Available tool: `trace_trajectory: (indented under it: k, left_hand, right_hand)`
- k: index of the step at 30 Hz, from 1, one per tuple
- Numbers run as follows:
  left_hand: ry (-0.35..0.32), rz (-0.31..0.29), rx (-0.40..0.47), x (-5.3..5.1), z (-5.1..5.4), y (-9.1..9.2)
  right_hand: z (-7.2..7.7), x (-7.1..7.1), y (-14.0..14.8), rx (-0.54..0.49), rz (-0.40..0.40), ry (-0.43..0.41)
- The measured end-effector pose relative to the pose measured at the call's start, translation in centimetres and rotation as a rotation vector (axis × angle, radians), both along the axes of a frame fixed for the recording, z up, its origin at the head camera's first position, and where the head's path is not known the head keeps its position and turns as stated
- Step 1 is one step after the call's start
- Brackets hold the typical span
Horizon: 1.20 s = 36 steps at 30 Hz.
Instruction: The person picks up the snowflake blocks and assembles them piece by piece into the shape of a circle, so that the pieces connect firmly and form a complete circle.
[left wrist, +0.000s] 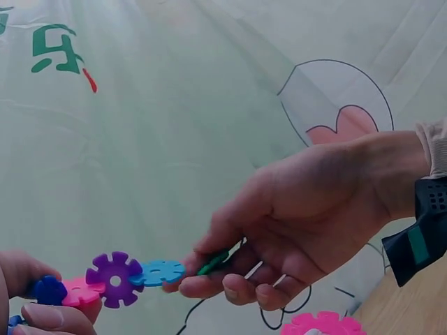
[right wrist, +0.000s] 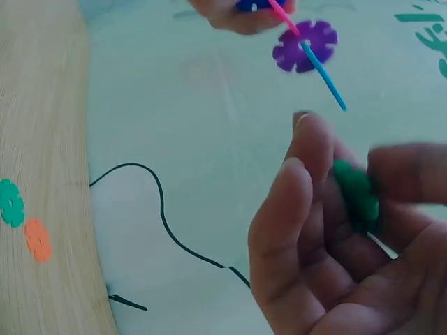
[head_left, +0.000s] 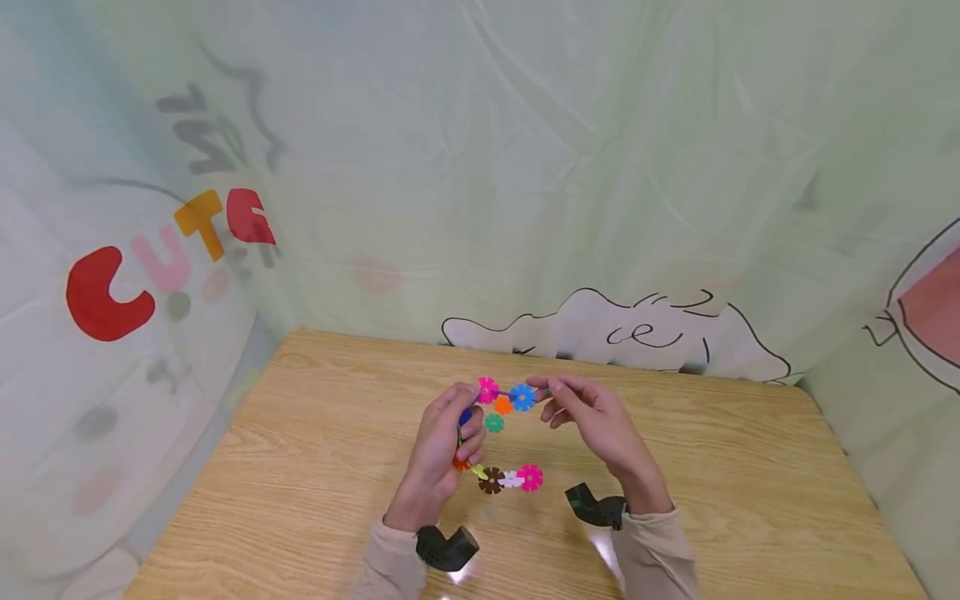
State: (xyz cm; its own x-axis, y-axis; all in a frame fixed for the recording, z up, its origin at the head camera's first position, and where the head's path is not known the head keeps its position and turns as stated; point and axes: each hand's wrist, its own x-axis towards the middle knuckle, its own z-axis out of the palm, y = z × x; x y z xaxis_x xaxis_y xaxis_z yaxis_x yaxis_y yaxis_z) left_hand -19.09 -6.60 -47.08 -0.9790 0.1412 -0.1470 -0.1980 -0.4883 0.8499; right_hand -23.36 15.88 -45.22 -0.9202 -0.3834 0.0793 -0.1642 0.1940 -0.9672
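My left hand (head_left: 438, 446) grips a chain of interlocked notched plastic discs. From its upper side the chain runs through a pink disc (left wrist: 82, 292) and a purple disc (left wrist: 124, 293) to a light blue disc (head_left: 517, 403) at the end. Below the hand the chain curves past a brown disc (head_left: 486, 487) and a white disc (head_left: 512, 479) to another pink disc (head_left: 536, 483). Just right of the light blue end, my right hand (head_left: 603, 429) pinches a green disc (right wrist: 356, 192) between thumb and fingers. In the right wrist view that green disc is apart from the chain.
A loose green disc (head_left: 489, 427) and an orange disc (head_left: 503, 407) lie on the wooden table (head_left: 315, 467), behind the chain's lower end. A printed curtain (head_left: 480, 183) rises along the table's back and sides.
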Motion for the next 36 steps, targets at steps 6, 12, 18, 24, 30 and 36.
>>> trace_trajectory:
  k: [6,12,18,24,30,36]
  left_hand:
    - [0.000,0.028,-0.003,-0.1,0.1,-0.1]
    - [0.004,0.038,-0.023,-0.1,0.1,-0.1]
    - [-0.001,0.051,-0.020,0.0,0.2,-0.1]
    - [-0.003,0.055,0.011,0.0,0.3,-0.2]
    - [0.003,-0.020,-0.025,-0.1,0.3,-0.4]
    - [-0.012,-0.103,-0.070,-0.3,0.0,-0.8]
  right_hand:
    - [0.1,0.2,0.1,-0.077,-0.030,0.029]
    - [0.2,1.1,-0.8,0.081,-0.076,0.228]
    - [0.2,1.6,-1.7,0.199,-0.171,0.507]
    - [0.2,1.5,-2.1,0.192,-0.196,0.612]
    - [0.2,1.6,-2.0,0.175,-0.189,0.611]
    - [0.3,1.6,-2.0,0.197,-0.182,0.633]
